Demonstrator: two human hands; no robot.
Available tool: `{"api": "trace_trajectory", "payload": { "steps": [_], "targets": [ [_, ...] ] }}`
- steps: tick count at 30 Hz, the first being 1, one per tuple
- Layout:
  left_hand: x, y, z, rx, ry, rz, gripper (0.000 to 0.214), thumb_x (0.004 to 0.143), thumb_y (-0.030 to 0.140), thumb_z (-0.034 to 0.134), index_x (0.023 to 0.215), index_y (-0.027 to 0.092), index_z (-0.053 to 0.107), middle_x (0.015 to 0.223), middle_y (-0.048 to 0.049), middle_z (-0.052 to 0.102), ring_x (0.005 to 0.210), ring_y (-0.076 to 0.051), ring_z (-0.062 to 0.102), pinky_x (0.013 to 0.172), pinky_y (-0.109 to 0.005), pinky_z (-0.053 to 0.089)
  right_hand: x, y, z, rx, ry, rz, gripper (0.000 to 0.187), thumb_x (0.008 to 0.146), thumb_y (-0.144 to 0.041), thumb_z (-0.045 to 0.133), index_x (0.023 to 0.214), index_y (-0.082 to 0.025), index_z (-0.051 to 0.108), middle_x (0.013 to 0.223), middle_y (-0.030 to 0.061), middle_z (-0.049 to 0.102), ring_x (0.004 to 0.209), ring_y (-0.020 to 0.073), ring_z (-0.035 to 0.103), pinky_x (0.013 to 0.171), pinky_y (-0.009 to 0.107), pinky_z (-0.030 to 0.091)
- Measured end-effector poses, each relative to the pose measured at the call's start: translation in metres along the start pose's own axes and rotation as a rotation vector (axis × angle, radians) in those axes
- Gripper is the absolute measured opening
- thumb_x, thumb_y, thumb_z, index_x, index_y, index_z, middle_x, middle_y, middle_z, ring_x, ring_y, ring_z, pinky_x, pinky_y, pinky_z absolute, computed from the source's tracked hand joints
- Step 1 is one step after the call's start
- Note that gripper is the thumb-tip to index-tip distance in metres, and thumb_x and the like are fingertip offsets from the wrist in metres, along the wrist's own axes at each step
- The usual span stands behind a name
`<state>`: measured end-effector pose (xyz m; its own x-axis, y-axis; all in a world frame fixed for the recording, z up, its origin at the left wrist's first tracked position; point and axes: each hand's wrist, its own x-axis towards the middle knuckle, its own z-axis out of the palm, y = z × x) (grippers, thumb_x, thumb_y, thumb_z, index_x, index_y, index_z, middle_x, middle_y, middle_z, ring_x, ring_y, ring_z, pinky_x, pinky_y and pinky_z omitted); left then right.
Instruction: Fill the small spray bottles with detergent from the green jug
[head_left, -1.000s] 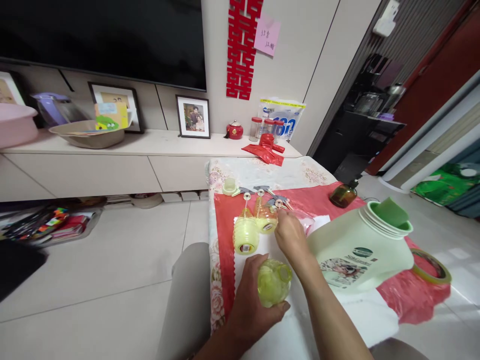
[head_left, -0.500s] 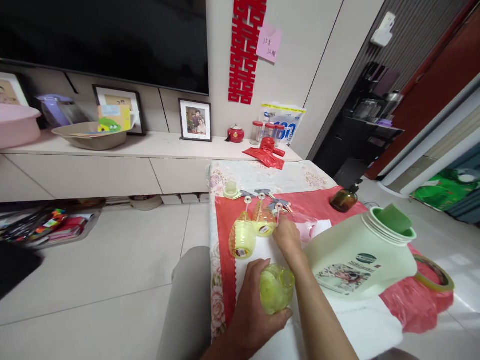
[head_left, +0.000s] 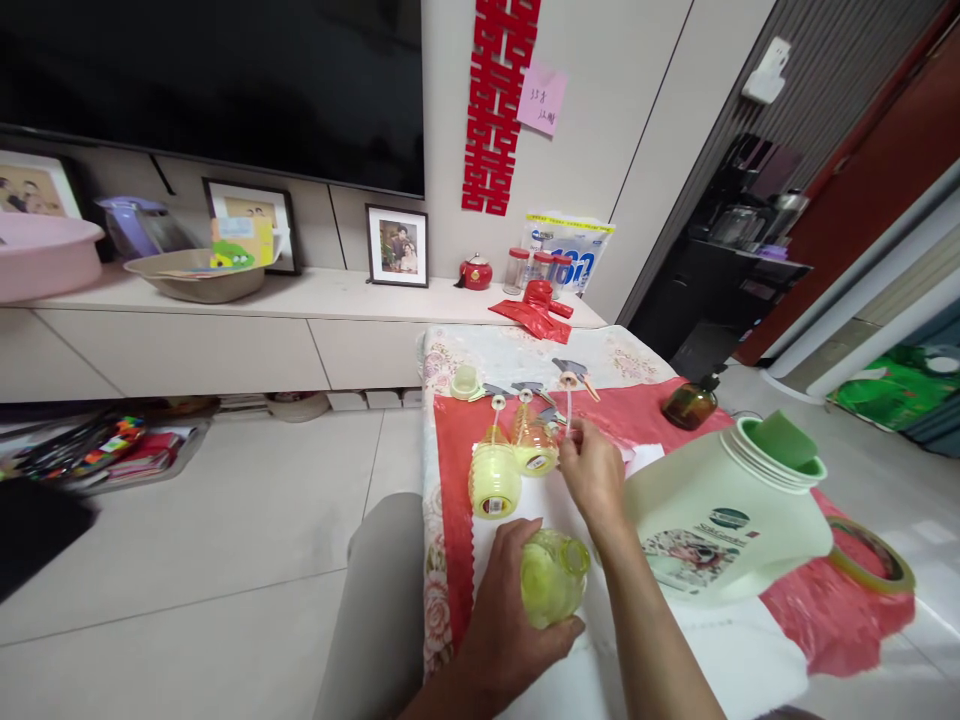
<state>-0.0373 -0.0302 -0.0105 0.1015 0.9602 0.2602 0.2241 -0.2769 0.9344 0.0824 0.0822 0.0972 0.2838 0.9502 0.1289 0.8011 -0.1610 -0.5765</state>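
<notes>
My left hand (head_left: 517, 610) is wrapped around a yellow-green plastic bottle (head_left: 555, 578) whose open neck tilts up to the right. Past it, my right hand (head_left: 596, 468) pinches the thin tube of a grey spray trigger head (head_left: 574, 376), which is raised with its nozzle end up. Two clear yellow bottles, a left one (head_left: 495, 478) and a right one (head_left: 534, 440), lie tilted on the table close by. Further grey trigger heads (head_left: 529, 391) lie just behind them. A large pale green jug (head_left: 720, 520) with a green scoop in its mouth is right of my right forearm.
On the table are red plastic sheeting (head_left: 637, 400), a brown pump bottle (head_left: 691, 402), a roll of tape (head_left: 874, 555) and a pale green cap (head_left: 464, 381). A low cabinet (head_left: 330, 300) along the wall holds framed photos, jars and a basin.
My right hand has lifted a spray trigger head by its tube, up from among the others on the table. My left hand keeps its hold on the bottle.
</notes>
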Motion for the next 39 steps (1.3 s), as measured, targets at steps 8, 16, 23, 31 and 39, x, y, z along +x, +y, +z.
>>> {"api": "trace_trajectory", "payload": {
  "steps": [8, 16, 23, 31, 39],
  "targets": [
    [0.003, 0.007, -0.002, -0.05, -0.01, -0.045, 0.087, 0.054, 0.009, 0.077, 0.131, 0.025, 0.04, 0.13, -0.0093, 0.051, 0.125, -0.033, 0.053, 0.111, -0.058, 0.042, -0.057, 0.006, -0.055, 0.559, -0.065, -0.167, 0.017, 0.088, -0.038, 0.061, 0.091, -0.023, 0.057, 0.074, -0.0028, 0.065, 0.065, 0.0151, 0.066, 0.063, 0.027, 0.055],
    [0.007, 0.014, -0.002, -0.097, -0.035, -0.081, 0.084, 0.055, 0.013, 0.077, 0.129, 0.022, 0.04, 0.126, -0.0106, 0.052, 0.119, -0.033, 0.053, 0.105, -0.057, 0.044, -0.098, 0.032, -0.069, 0.622, -0.14, -0.227, 0.016, 0.091, -0.038, 0.065, 0.089, -0.023, 0.063, 0.069, -0.0022, 0.068, 0.065, 0.0138, 0.066, 0.063, 0.025, 0.052],
    [0.005, 0.011, 0.001, -0.074, -0.076, -0.085, 0.083, 0.057, 0.014, 0.078, 0.13, 0.022, 0.039, 0.128, -0.0112, 0.05, 0.121, -0.034, 0.053, 0.106, -0.056, 0.044, -0.104, 0.051, -0.049, 0.524, -0.039, -0.384, 0.008, 0.092, -0.029, 0.065, 0.085, -0.025, 0.066, 0.079, -0.0015, 0.066, 0.071, 0.0129, 0.061, 0.063, 0.024, 0.047],
    [-0.004, 0.008, -0.008, 0.059, -0.156, 0.011, 0.104, 0.061, 0.027, 0.088, 0.146, 0.023, 0.027, 0.148, -0.0199, 0.039, 0.139, -0.044, 0.039, 0.111, -0.067, 0.036, -0.108, 0.057, -0.045, 0.464, -0.013, -0.454, 0.012, 0.092, -0.024, 0.064, 0.08, -0.024, 0.065, 0.079, -0.0016, 0.062, 0.072, 0.0132, 0.06, 0.062, 0.024, 0.045],
    [0.018, 0.084, -0.015, -0.033, 0.011, 0.347, 0.04, 0.096, 0.028, 0.059, 0.135, 0.026, 0.05, 0.129, -0.0088, 0.063, 0.121, -0.025, 0.059, 0.102, -0.043, 0.049, -0.111, 0.047, -0.046, 0.436, 0.019, -0.557, 0.015, 0.09, -0.012, 0.058, 0.082, -0.024, 0.063, 0.081, -0.0016, 0.063, 0.074, 0.012, 0.061, 0.066, 0.022, 0.047]
  ]
}}
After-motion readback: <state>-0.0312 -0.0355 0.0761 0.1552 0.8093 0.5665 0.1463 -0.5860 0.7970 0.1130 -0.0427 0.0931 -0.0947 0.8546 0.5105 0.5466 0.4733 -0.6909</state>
